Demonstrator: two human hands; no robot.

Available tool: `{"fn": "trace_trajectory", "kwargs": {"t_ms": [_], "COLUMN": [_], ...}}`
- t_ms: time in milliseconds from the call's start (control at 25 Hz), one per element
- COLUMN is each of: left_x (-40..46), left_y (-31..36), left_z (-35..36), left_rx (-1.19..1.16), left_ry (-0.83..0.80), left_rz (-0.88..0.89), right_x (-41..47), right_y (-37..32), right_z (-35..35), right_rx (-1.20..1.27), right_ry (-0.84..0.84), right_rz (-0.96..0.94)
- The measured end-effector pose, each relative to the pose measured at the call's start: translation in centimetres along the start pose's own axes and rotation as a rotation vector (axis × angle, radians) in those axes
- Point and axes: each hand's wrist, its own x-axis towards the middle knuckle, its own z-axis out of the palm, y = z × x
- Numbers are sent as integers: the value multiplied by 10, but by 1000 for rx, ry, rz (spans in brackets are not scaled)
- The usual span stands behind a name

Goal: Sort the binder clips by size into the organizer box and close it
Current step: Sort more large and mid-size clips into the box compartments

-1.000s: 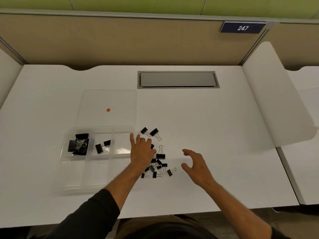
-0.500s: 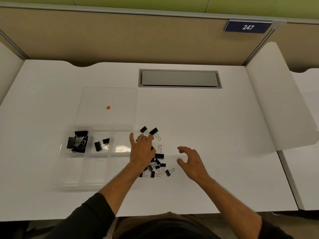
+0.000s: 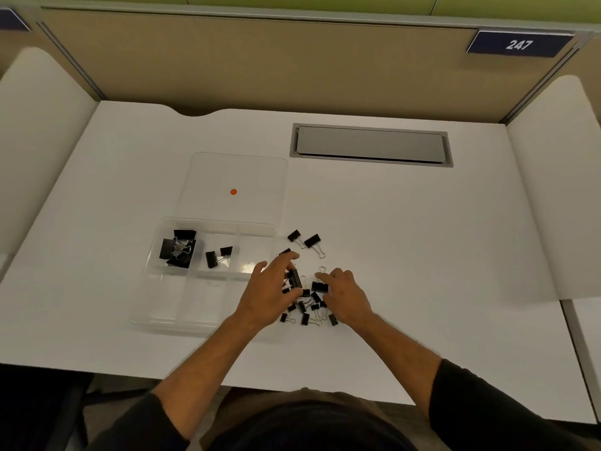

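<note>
Both hands over loose binder clips on a white desk walled by tan partitions.

The left hand pinches a clip; the right hand rests curled fingers on the pile of clips, its grip hard to tell. The clear organizer box sits left of the pile, lid open, with clips in two far compartments. A grey hatch lies near the far edge, below a sign reading 247.

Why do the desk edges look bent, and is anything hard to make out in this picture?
Head view: the wide-angle lens bows the white desk edges; the clear plastic organizer box nearly vanishes against it, with faint glare; both hands, left and right, look slightly soft; lighting even, shadows faint.
</note>
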Motion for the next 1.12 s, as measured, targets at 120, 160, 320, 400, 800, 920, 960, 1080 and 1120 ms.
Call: {"fn": "trace_trajectory", "kwargs": {"t_ms": [120,160,320,400,800,920,960,1080,1120], "left_x": [-5,-6,-5,-4,-2,-3,-3,-5,-6], "left_y": [1,0,1,1,-13,-21,-24,-39,-46], "left_z": [-3,-3,-5,-7,-25,-38,-43,-56,-58], "left_rx": [21,29,43,51,35,-41,-36,-12,-8], "left_ry": [1,2,-1,1,12,-21,-23,-8,4], "left_rz": [0,-1,-7,0,73,98,114,150,155], "right_x": [4,5,10,10,-4,-11,-13,-14,-15], "right_y": [1,1,0,-4,-20,-41,-49,-73,-81], "right_z": [4,5,11,11,9,-1,-4,-10,-9], "right_rx": [-186,-218,-102,-25,261,428,453,509,528], "right_ry": [-65,-75,-101,-106,99,241,286,374,404], "right_rz": [-105,-126,-85,-16,95,83,74,80,90]}}
